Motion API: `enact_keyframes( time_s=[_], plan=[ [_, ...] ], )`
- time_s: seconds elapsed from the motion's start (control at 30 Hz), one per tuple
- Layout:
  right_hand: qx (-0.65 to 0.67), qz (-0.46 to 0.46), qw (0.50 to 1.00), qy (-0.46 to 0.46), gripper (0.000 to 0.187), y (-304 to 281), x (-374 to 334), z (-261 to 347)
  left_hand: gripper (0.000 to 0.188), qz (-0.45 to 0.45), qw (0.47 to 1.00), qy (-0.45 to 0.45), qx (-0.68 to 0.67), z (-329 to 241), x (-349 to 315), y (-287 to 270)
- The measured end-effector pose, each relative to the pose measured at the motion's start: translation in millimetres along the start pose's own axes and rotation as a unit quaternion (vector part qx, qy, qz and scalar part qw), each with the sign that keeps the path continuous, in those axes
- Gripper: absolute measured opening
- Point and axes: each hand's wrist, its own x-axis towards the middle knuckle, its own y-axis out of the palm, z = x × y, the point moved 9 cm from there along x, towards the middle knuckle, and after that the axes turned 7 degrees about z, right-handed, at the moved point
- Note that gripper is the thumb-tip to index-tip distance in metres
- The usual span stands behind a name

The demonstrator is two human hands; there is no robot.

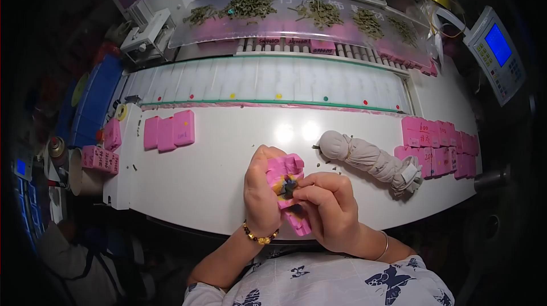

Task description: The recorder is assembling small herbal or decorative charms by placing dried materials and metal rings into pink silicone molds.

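Near the table's front edge, my left hand [261, 195] is wrapped round a pink rubber mould [285, 164]. The mould is spread apart, showing a yellowish inner face around a small dark green wax piece [286, 188]. My right hand [333, 209] comes in from the right, thumb and forefinger pinched on that wax piece. A lower flap of the mould hangs down between the hands, partly hidden by my right fingers. To the right of my hands lies a rolled, tied bundle of whitish cloth [364, 158], with a few dark crumbs beside it.
Three pink moulds [166, 130] lie at the left, and several stacked pink moulds [436, 146] sit at the right. Beyond runs a row of white plates [239, 81] with coloured dots. A clear tray [228, 31] holds heaps of green wax pieces. A control panel [498, 52] stands far right.
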Motion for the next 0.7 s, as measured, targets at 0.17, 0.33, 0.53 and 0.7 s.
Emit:
enact_keyframes(
  time_s=[0.17,0.33,0.53,0.7],
  plan=[
    [-0.017,-0.025,0.995,-0.097,0.033,-3.7,-0.1,9.3,0.032,-0.047,0.997,0.012,-0.058,-0.2,0.4,0.7],
    [-0.013,-0.007,0.995,-0.095,0.033,-0.1,4.0,10.9,0.032,-0.059,0.996,0.019,-0.065,-2.0,-0.1,-1.8],
    [0.004,-0.013,0.995,-0.102,0.035,2.0,0.3,11.7,0.033,-0.052,0.99,0.01,-0.132,-0.9,0.8,-0.6],
    [0.05,-0.037,0.992,-0.109,0.032,-5.1,-2.8,7.9,0.039,-0.053,0.991,-0.036,-0.118,9.2,-0.3,-2.1]
  ],
)
